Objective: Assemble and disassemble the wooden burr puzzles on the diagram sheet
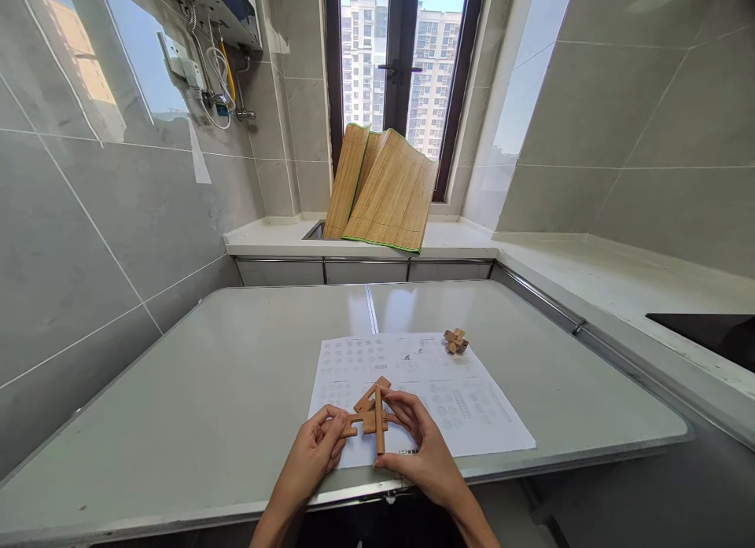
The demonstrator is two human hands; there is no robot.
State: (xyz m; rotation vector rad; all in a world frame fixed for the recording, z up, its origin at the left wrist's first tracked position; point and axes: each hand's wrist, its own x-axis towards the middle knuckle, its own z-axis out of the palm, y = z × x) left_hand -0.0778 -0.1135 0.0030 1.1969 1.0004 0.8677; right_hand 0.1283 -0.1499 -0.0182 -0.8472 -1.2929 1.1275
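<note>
Several flat brown wooden puzzle pieces, partly fitted together (369,421), are held over a printed white sheet (484,410) near the table's front edge. My left hand (315,451) pinches the left end of a notched piece. Around an upright wooden bar (379,422), my right hand (425,447) is closed, fingers near its top and thumb at its bottom. Another slanted wooden piece (371,395) shows just behind the bar. A small assembled wooden puzzle (456,341) rests at the sheet's back right corner.
The light table (177,406) spans the front. Behind it, folded bamboo mats (386,186) lean on a white counter (271,233) before a window. More counter runs along the right, with a black panel (713,336).
</note>
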